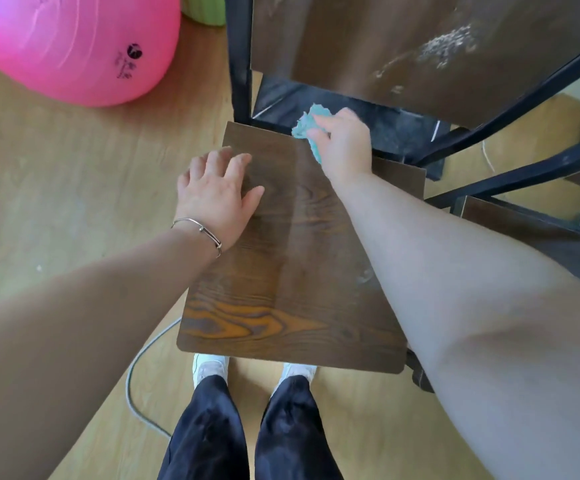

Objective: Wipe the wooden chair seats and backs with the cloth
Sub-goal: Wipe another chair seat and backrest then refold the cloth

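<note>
The head-worn view looks steeply down from above and behind the right grip [345, 143] on the cloth [302, 128], close over the chair seat [292, 271].

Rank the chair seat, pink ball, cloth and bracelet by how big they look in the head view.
1. chair seat
2. pink ball, cropped by the frame, so unsure
3. cloth, partly hidden
4. bracelet

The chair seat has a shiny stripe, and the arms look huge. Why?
In the head view, light glares off the chair seat in a pale band; the wide lens stretches the near arms at the edges; the right hand gripping the cloth is slightly blurred.
</note>
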The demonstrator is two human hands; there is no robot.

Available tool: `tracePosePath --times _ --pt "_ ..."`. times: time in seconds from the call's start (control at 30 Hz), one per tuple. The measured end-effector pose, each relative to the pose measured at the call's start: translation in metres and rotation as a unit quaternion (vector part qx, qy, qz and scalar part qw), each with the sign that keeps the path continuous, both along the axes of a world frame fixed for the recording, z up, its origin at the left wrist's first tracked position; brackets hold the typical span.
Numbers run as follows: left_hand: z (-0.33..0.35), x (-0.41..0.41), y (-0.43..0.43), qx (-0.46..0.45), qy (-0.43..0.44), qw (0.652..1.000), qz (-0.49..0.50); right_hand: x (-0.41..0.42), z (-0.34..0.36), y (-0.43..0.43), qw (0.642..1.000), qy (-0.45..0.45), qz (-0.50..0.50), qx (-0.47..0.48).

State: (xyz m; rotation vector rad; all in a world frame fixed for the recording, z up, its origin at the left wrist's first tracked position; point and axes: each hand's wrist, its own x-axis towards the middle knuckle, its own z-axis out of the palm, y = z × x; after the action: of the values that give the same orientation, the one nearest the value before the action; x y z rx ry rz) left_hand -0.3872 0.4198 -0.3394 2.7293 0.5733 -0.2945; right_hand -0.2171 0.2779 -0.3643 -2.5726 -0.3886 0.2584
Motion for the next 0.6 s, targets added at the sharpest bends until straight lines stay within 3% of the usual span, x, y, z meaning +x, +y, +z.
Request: tracePosePath --times 0.13,0.33,0.6 --pt "-0.005 0.005 -0.003 -0.011 0.006 1.0 0.004 -0.006 -0.014 0.004 0.996 0.003 0.081 -0.022" --pt "-0.011 -0.02 -0.003 -0.017 0.017 1.0 -0.016 -0.048 -0.02 -0.01 0.994 0.004 0.105 0.002" --pt "-0.003 -0.069 -0.011 -0.026 0.047 0.998 -0.025 -0.134 -0.017 -0.042 0.986 0.081 0.145 -0.015"
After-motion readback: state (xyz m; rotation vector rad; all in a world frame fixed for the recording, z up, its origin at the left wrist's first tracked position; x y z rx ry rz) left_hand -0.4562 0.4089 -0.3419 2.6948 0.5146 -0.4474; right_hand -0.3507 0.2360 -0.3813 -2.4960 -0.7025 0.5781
